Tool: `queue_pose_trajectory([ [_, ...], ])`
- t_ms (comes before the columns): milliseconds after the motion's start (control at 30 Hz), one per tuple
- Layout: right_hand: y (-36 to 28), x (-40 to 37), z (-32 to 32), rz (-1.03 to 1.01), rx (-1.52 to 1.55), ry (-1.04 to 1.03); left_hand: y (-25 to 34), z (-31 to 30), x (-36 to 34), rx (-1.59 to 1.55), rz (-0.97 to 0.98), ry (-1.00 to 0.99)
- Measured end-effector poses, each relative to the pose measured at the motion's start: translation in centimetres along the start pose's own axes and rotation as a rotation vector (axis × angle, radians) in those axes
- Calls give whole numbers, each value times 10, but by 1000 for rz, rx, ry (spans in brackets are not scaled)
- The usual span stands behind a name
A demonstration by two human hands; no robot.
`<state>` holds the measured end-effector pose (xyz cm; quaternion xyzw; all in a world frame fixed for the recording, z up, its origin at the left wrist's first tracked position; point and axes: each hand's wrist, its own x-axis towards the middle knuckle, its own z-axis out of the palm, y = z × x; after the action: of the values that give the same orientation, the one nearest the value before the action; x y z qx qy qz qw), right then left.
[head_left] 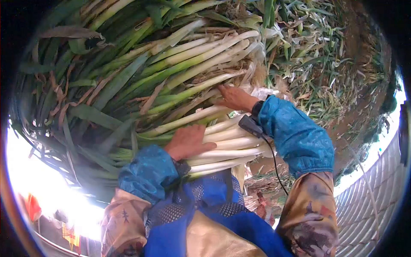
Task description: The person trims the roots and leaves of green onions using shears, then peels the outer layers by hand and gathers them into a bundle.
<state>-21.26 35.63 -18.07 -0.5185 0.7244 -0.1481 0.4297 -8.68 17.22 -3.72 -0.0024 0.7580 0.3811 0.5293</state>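
Note:
A big heap of green onions [180, 68] fills the upper left, white stalks pointing right, green leaves to the left. Nearer me lies a smaller bundle of white stalks [231, 147]. My left hand [188, 141] rests palm down on this bundle, fingers spread over the stalks. My right hand [235, 97] reaches further in, with its fingers pressed on a stalk in the heap; whether it grips the stalk is unclear. Both arms wear blue sleeve covers. A small black device with a cable [250, 125] sits at my right wrist.
Trimmed leaves and roots [325, 64] litter the brown ground on the right. A ribbed white surface [368, 201] curves along the lower right. My blue apron [214, 214] fills the bottom middle. Bright glare washes out the lower left.

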Motion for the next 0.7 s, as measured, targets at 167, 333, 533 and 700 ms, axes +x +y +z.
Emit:
queue_pose_trajectory([
  [167,-1,20,-2,167,-51,-106,2,-1,-2,23,-14,-8],
  [333,2,13,-7,153,44,-180,1,3,-6,25,11,43],
  [533,-29,-22,-41,185,139,-460,-1,10,-9,16,101,160],
  [700,-46,-48,-57,272,261,-491,10,11,-22,-6,116,202],
])
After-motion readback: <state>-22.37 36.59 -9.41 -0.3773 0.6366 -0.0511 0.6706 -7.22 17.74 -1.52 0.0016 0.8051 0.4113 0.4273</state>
